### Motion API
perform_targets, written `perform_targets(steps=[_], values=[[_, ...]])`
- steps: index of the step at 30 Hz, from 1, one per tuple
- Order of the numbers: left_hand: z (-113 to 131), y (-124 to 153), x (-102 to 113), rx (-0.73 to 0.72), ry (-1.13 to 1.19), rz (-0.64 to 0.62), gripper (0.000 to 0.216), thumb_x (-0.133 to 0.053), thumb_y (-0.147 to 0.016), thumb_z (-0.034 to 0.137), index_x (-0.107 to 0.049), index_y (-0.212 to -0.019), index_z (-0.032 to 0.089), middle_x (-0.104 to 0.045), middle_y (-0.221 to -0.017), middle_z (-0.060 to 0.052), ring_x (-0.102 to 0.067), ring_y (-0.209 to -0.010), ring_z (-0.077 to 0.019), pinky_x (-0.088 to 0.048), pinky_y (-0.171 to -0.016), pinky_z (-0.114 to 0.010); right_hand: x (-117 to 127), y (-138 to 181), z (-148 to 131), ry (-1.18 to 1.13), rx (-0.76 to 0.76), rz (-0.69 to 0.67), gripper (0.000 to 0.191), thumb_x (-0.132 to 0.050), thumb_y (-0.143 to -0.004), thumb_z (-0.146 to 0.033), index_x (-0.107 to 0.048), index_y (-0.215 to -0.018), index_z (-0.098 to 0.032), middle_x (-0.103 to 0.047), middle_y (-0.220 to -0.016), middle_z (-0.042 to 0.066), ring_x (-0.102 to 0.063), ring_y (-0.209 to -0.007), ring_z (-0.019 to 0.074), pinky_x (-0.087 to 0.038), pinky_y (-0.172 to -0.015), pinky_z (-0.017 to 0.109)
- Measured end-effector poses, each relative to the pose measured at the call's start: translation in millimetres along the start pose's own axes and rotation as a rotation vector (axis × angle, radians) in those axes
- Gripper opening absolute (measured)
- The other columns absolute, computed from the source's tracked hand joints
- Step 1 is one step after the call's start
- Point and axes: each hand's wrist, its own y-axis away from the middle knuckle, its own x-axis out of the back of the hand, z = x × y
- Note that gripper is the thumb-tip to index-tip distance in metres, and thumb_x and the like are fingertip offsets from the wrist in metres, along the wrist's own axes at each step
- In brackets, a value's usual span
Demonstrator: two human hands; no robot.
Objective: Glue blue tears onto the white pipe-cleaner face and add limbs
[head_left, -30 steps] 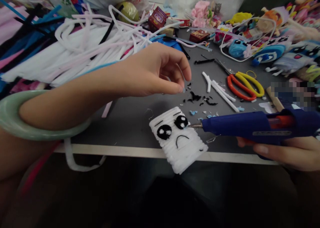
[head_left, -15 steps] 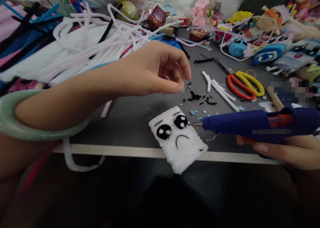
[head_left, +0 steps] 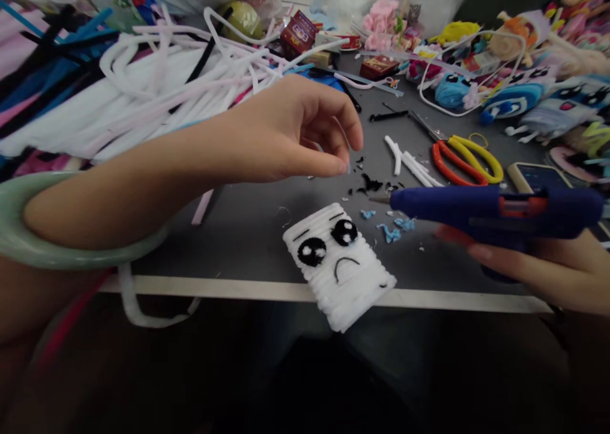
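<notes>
My right hand point(head_left: 538, 265) is wrapped round a blue hot glue gun point(head_left: 448, 208), its metal nozzle pointing left above the table. Just left of the nozzle, my left hand point(head_left: 314, 129) hovers with its fingers curled in a pinch; a tiny pale bit shows at the thumb tip, too small to name. Below both hands lies a white fuzzy panel point(head_left: 338, 294) of pipe cleaner rows, jutting over the table edge. It bears two black eyes with white spots, short black brows and a downturned black mouth. Neither hand touches it.
Scissors point(head_left: 464, 164) with red and yellow handles lie behind the glue gun, near white pipe cleaner pieces point(head_left: 412, 164) and blue fluff scraps point(head_left: 391, 230). Many pipe cleaners point(head_left: 190, 84) heap up at the left. Fuzzy dolls point(head_left: 515, 97) crowd the right, above a phone point(head_left: 538, 175).
The glue gun has lifted away from the panel's right eye, up and slightly back, uncovering blue scraps and the phone. My left hand has hardly moved; the panel lies as before.
</notes>
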Motion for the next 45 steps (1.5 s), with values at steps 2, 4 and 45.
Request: perform_targets(steps=[2, 4, 45], values=[[1, 0, 0, 0.006, -0.002, 0.009, 0.016, -0.075, -0.075, 0.014, -0.067, -0.088, 0.018, -0.071, -0.077, -0.002, -0.069, -0.073, -0.0148, -0.054, -0.065, -0.024, 3, -5, 2, 0.029, 0.02, 0.039, 0.043, -0.064, -0.083, -0.068, -0.076, -0.095, -0.029, -0.078, -0.085, 0.002, -0.07, -0.067, 0.0247, -0.054, -0.063, 0.038], [2, 0, 1, 0.002, 0.006, 0.025, 0.017, -0.075, -0.074, 0.012, -0.066, -0.087, 0.017, -0.071, -0.076, -0.002, -0.068, -0.072, -0.0137, -0.054, -0.064, -0.023, 7, -15, 3, 0.155, 0.022, 0.143, 0.044, -0.062, -0.084, -0.066, -0.073, -0.088, -0.024, -0.073, -0.074, 0.005, -0.064, -0.06, 0.024, -0.047, -0.061, 0.038], [2, 3, -1, 0.0, 0.114, -0.063, 0.023, -0.076, -0.08, 0.021, -0.063, -0.097, 0.013, -0.071, -0.081, -0.002, -0.072, -0.078, -0.0174, -0.06, -0.079, -0.031, 15, -97, 5, 0.708, -0.368, -0.098, 0.048, -0.056, -0.095, -0.059, -0.066, -0.08, -0.014, -0.061, -0.067, 0.007, -0.045, -0.057, 0.0168, -0.033, -0.061, 0.032]])
